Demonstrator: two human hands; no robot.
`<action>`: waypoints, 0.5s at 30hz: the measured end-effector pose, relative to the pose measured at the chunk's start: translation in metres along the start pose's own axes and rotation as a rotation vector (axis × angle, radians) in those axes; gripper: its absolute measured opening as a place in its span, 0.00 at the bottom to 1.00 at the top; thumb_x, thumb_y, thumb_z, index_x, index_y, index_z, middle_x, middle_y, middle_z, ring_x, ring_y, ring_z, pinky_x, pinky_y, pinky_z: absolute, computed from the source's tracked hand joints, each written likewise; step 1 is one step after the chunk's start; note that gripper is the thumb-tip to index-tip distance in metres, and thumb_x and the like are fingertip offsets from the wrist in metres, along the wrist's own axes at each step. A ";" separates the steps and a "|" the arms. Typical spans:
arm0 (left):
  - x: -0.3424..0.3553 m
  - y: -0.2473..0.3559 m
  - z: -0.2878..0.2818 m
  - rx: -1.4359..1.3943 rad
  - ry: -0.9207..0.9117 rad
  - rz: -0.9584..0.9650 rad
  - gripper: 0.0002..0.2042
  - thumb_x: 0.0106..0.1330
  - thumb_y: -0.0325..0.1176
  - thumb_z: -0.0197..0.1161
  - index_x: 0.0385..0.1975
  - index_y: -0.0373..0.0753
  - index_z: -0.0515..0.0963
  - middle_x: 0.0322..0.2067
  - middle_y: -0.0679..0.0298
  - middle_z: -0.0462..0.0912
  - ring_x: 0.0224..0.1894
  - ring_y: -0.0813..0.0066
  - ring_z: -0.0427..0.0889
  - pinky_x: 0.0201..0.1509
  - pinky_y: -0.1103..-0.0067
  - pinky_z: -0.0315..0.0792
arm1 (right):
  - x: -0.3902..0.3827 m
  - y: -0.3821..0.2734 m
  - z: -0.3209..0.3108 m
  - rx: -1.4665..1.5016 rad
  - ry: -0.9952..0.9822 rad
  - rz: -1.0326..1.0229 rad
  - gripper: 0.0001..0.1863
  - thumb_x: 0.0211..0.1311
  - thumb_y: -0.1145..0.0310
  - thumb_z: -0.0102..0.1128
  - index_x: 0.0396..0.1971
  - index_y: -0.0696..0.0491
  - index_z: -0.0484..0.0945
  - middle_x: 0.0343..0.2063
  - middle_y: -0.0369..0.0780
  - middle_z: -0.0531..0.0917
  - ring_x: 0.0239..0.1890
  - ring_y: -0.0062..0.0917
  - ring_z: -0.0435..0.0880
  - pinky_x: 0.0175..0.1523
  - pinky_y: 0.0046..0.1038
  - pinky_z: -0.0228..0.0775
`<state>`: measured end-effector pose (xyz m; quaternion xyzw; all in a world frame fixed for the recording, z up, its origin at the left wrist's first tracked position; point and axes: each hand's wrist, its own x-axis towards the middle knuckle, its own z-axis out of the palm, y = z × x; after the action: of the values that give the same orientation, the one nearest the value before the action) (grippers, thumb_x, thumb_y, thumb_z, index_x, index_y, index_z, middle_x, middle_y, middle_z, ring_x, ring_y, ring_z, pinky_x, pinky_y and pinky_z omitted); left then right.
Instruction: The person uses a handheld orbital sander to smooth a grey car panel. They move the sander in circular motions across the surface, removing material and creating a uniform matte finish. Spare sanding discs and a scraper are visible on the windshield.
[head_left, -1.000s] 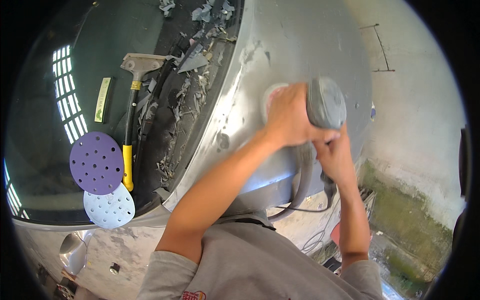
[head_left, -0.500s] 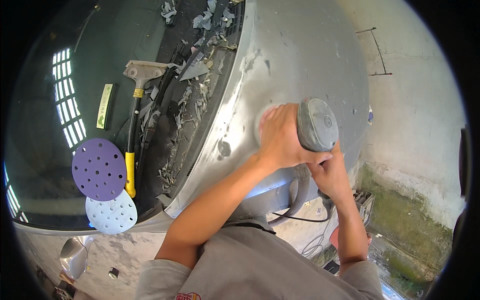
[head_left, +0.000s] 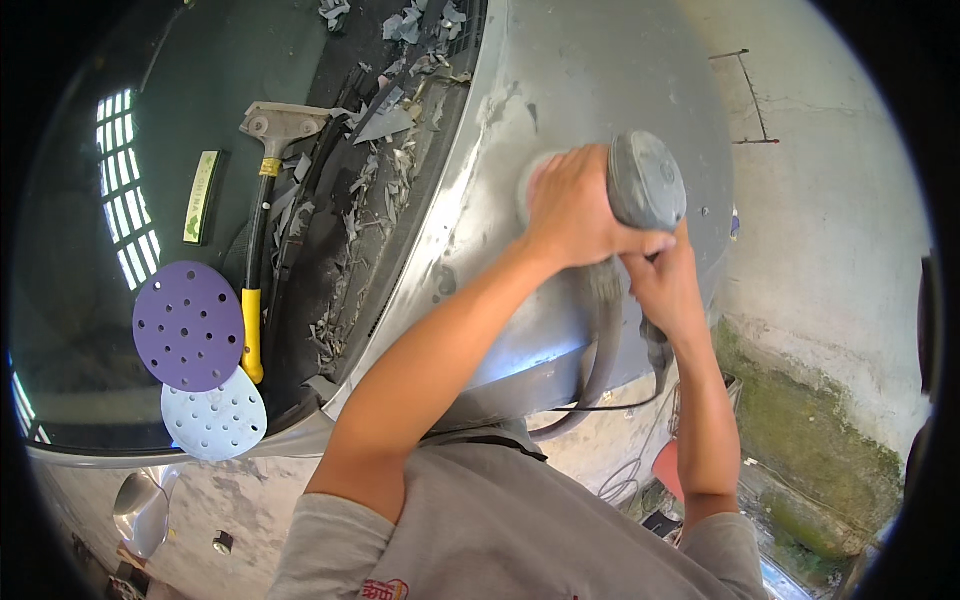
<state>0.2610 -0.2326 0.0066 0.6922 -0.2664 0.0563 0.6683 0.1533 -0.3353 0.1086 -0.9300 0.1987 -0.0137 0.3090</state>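
Note:
A dark grey power sander (head_left: 648, 182) rests on the silver car hood (head_left: 560, 60). Its pale round pad shows only partly, beyond my left hand. Wrapped over the sander's front is my left hand (head_left: 572, 210), its fingers on the far side. My right hand (head_left: 662, 282) grips the sander's rear handle, with the thumbs of both hands close together. A thick grey hose (head_left: 603, 340) and a black cord (head_left: 620, 407) trail from the tool toward me. Dull, scuffed patches mark the metal around the pad.
On the windshield lie a purple sanding disc (head_left: 190, 325), a white sanding disc (head_left: 212, 415), a scraper (head_left: 266, 210) with a yellow grip and a small narrow box (head_left: 202, 197). Paint flakes (head_left: 385, 125) fill the cowl. A red bucket-like thing (head_left: 668, 468) stands on the floor near the wall.
Both hands have pushed the sander farther away across the hood, and my arms reach out more. The grip looks the same.

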 end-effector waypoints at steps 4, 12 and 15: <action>0.038 -0.029 0.011 -0.001 -0.103 -0.055 0.47 0.42 0.69 0.84 0.50 0.31 0.82 0.45 0.51 0.92 0.48 0.51 0.91 0.58 0.61 0.81 | 0.041 0.007 0.007 -0.075 0.054 0.087 0.31 0.67 0.65 0.70 0.57 0.75 0.68 0.34 0.60 0.89 0.41 0.56 0.92 0.47 0.45 0.83; 0.074 -0.038 -0.019 -0.284 -0.276 -0.164 0.45 0.45 0.63 0.87 0.55 0.32 0.83 0.46 0.54 0.93 0.51 0.61 0.92 0.59 0.67 0.83 | 0.071 -0.004 0.026 -0.183 0.142 0.011 0.37 0.65 0.52 0.72 0.51 0.75 0.72 0.41 0.65 0.88 0.45 0.59 0.90 0.51 0.48 0.82; 0.082 -0.035 -0.021 -0.463 -0.265 -0.107 0.33 0.60 0.52 0.84 0.56 0.32 0.83 0.50 0.56 0.91 0.52 0.67 0.89 0.59 0.70 0.82 | 0.083 -0.014 0.026 -0.165 0.153 0.036 0.39 0.65 0.49 0.73 0.52 0.75 0.73 0.43 0.65 0.88 0.47 0.58 0.90 0.52 0.47 0.82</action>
<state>0.3518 -0.2378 0.0128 0.5353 -0.3204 -0.1328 0.7702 0.2389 -0.3422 0.0878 -0.9447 0.2390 -0.0624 0.2159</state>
